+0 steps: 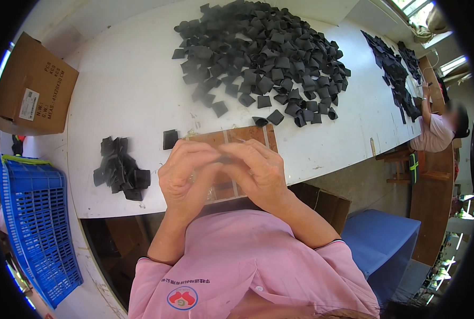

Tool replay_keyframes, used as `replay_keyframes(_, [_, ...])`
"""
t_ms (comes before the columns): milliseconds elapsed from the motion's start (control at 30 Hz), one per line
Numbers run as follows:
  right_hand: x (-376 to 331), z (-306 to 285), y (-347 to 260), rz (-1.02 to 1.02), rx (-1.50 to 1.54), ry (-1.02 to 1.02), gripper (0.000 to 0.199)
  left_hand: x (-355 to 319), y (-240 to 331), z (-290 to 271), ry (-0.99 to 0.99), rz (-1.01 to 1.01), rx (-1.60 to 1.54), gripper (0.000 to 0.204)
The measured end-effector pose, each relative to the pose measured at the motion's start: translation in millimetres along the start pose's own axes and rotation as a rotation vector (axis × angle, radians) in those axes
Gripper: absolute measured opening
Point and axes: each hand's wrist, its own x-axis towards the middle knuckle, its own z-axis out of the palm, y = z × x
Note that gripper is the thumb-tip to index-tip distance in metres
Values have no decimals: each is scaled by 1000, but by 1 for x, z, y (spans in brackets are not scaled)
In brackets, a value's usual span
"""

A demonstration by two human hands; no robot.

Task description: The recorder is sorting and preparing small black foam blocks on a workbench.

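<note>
My left hand and my right hand meet close in front of my chest, fingertips pinched toward each other. Between them shows a small black piece, blurred and mostly covered by the fingers. Below the hands a brown board with pale strips lies at the table's near edge. One flat black piece rests just left of the board. Farther left is a small heap of black pieces, stacked loosely over each other.
A large pile of small black folded pieces covers the far middle of the white table. At left stand a cardboard box and a blue plastic basket. A blue bin is at right; another person sits farther off.
</note>
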Motion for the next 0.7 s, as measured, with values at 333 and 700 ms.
replay_keyframes(333, [-5,7,22,-204,-50,-35,14,-8,-9,5,27,20,60,18])
replay_keyframes(700, [-6,12,18,-314,-240,47,14,-15,-13,3,-12,-137,-109,13])
